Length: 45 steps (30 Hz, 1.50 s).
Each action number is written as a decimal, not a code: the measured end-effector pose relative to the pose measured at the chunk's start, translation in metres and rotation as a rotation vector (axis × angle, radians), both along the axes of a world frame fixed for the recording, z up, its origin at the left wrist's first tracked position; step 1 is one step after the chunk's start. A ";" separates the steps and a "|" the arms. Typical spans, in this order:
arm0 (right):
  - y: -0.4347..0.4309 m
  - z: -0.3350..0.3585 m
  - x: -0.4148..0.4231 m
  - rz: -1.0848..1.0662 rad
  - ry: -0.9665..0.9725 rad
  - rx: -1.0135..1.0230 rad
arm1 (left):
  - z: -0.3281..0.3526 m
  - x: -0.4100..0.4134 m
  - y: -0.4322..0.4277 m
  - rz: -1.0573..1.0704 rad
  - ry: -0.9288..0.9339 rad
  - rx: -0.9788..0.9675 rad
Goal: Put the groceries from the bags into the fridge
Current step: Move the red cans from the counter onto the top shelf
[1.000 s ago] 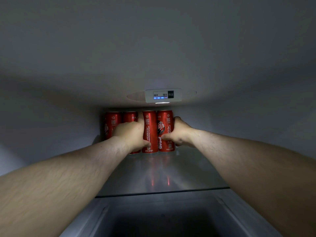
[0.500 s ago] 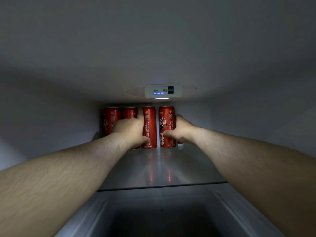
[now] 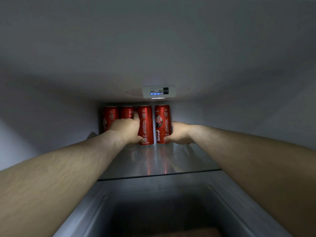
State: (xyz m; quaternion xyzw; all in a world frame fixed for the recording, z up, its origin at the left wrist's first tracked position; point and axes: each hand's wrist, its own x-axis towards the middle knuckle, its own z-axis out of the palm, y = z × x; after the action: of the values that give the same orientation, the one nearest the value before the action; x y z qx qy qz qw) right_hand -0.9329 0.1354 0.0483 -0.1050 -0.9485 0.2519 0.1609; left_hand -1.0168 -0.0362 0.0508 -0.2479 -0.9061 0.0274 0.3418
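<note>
Four slim red cans (image 3: 145,117) stand upright in a row at the back of the glass shelf (image 3: 153,161), close to the fridge's rear wall. All are tall and narrow, with white print and a small code square near the top. The right can (image 3: 162,120) shows a dark round logo and white lettering down its side. The third can (image 3: 145,127) carries vertical white text. A narrow gap separates these two. The first can (image 3: 110,117) and second can (image 3: 127,112) stand close together on the left. Whether the second touches the third cannot be told, because a hand covers the spot.

A white control panel (image 3: 159,91) with small blue lights sits on the ceiling just above the row, with a lit strip under it. The shelf mirrors the cans as red streaks. Below its front edge lies a dark drawer (image 3: 153,211). Two bare forearms reach in from the lower corners.

The left hand (image 3: 125,130) hides the lower half of the second can and part of the first. It grips the third can: thumb across the low front, index finger (image 3: 136,116) lying up along the can's left side; the other fingers are hidden. The right hand (image 3: 179,133) holds the right can from its right side — thumb (image 3: 166,138) pressed low on the front, the rest curled behind it, out of sight.
</note>
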 end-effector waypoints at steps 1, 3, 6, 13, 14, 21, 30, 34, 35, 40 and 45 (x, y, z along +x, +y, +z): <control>-0.002 0.000 0.004 0.004 -0.001 0.015 | 0.001 0.001 -0.004 -0.009 -0.011 0.008; -0.005 0.001 0.011 -0.002 -0.004 0.062 | 0.004 0.005 -0.010 -0.033 -0.043 0.010; -0.010 0.003 0.025 -0.061 0.051 0.191 | 0.005 0.015 -0.013 -0.124 -0.178 0.045; -0.029 0.007 0.084 -0.162 0.073 0.457 | -0.005 0.057 -0.026 -0.305 -0.397 0.142; -0.030 0.006 0.094 -0.168 0.076 0.452 | -0.006 0.065 -0.028 -0.311 -0.408 0.144; -0.044 -0.011 0.161 -0.209 0.135 0.304 | -0.029 0.134 -0.040 -0.411 -0.514 0.302; -0.096 -0.058 0.268 -0.085 0.309 0.163 | -0.074 0.237 -0.087 -0.422 -0.356 0.415; -0.101 -0.077 0.315 -0.066 0.273 0.150 | -0.093 0.289 -0.111 -0.395 -0.403 0.441; -0.103 -0.083 0.326 -0.065 0.264 0.145 | -0.097 0.303 -0.116 -0.393 -0.407 0.448; -0.125 -0.114 0.388 -0.034 0.220 0.087 | -0.121 0.375 -0.140 -0.383 -0.444 0.491; -0.141 -0.139 0.460 0.015 0.252 0.079 | -0.151 0.446 -0.156 -0.447 -0.436 0.538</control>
State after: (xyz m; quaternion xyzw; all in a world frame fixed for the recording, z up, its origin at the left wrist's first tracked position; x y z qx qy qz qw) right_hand -0.4725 -0.0058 -0.0906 -0.0592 -0.9307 0.2267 0.2809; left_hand -0.5706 -0.1925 -0.1006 -0.3405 -0.8559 -0.3386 0.1919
